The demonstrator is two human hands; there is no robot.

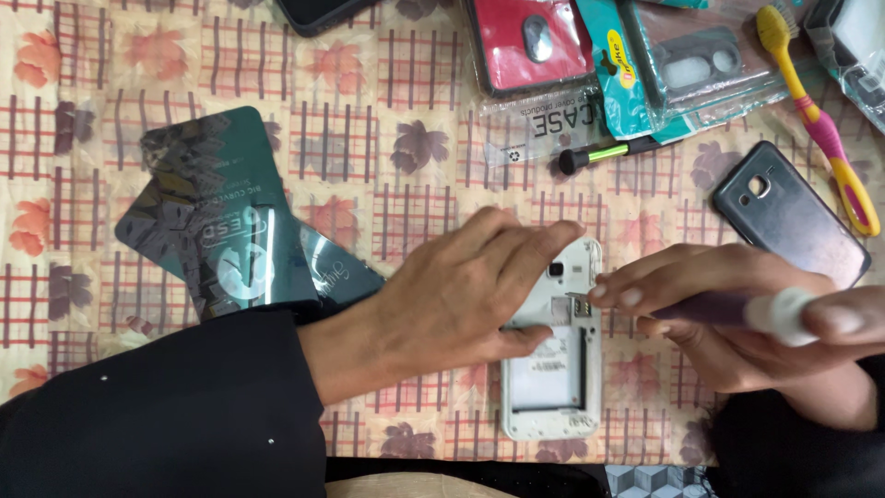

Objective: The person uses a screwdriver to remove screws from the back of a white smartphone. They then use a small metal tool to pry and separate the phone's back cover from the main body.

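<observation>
Hands at work over a white smartphone with its back cover removed (553,369), which lies lengthwise on a tabletop (415,120) spread with a floral, checked cloth. The left hand (461,295) rests flat across the phone's upper half, fingers spread, pinning it down without gripping it. The right hand (728,314) is closed around a slim dark purple tool with a white end (737,309), whose tip meets the phone's card-slot area just beside the left fingertips. Beyond the phone's upper right lies a dark grey back cover with a camera cut-out (788,217). Farther up sit a red phone case (530,41), teal packaged cases in clear sleeves (664,69), a small green-handled tool (608,152) and a yellow-and-pink toothbrush (820,124). Left of the phone, well apart, lie dark green glossy packets (230,221). Both arms wear black sleeves.
</observation>
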